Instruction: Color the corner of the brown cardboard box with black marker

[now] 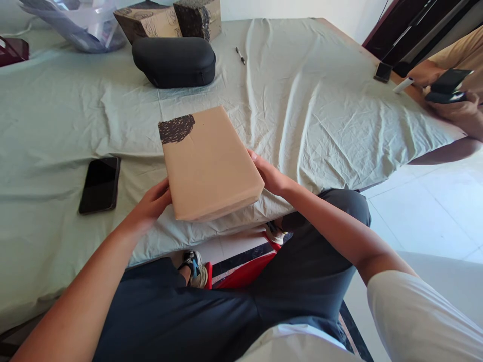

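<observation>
The brown box [211, 163] was at the near edge of the cloth-covered surface [339, 120], a dark scribbled patch [176, 128] at its 10 o'clock corner. The left hand [155, 198] met it at 8 o'clock, fingers partly curled and their tips hidden by its side; the right hand [269, 173] met it at 3 o'clock, thumb along the edge. The grip was thus closed to the box's width, with the box held between both hands. Whether its underside rested on the cloth, I couldn't tell.

The step in hand seemed to be handling and steadying the box. Any next move called, I judged, for even pressure from both sides and care around the phone [100, 185] at 9 o'clock and the black case [173, 63] at 11.
</observation>
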The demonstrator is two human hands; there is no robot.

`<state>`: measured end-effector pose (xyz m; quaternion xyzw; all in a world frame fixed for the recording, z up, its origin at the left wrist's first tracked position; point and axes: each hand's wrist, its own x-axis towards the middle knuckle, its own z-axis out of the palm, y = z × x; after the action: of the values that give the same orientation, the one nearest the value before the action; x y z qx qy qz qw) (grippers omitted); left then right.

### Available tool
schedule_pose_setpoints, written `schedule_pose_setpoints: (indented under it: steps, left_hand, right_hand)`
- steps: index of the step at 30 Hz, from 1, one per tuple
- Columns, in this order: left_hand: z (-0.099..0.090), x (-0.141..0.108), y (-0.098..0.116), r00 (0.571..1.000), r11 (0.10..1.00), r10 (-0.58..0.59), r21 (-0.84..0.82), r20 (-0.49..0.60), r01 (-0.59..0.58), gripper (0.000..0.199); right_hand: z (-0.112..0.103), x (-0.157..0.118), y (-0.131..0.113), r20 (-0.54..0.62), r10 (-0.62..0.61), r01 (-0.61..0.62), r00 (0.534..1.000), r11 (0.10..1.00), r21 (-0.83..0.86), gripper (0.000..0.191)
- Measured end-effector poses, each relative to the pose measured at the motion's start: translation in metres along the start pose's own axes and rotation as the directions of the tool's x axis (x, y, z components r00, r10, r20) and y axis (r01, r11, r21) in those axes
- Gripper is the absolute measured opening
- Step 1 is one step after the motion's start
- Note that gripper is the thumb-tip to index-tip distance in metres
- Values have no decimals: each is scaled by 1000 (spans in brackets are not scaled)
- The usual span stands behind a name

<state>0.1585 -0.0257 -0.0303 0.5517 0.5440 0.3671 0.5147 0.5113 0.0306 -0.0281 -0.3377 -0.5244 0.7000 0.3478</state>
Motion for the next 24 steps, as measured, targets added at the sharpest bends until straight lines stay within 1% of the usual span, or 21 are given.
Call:
schedule_pose_setpoints:
  steps: [3,6,9,12,15,17,20,24]
  left_hand:
    - [-3,3,-7,995,999,34,-30,-91,-37,80]
    - [-5,5,-11,982,995,55,-76,-181,-69,71]
    - [-4,6,-11,970,993,76,-71,-233,-95,67]
    - [-1,4,-2,974,995,58,-66,-221,-74,69]
    - [2,1,8,988,998,32,-57,-152,-41,77]
    - [3,-1,12,994,998,19,-49,-107,-25,79]
    - [3,-1,10,997,999,7,-41,-72,-10,77]
    - [3,3,-3,992,997,39,-66,-118,-47,72]
  right_hand:
    - [0,-1,-3,13,9,-9,1000,1000,-29,81]
    - [2,-5,-9,20,49,-48,999,998,-45,78]
    - [4,-5,-10,33,80,-78,996,996,-50,78]
    - [5,-3,-8,18,66,-66,998,997,-36,81]
    - [5,-1,-7,-22,41,-42,999,998,-36,83]
    - [4,-2,-10,-61,29,-32,998,998,-48,82]
    - [5,-3,-15,-133,-7,-1,991,998,-59,77]
    - [8,-6,-18,-183,-33,26,983,999,-41,69]
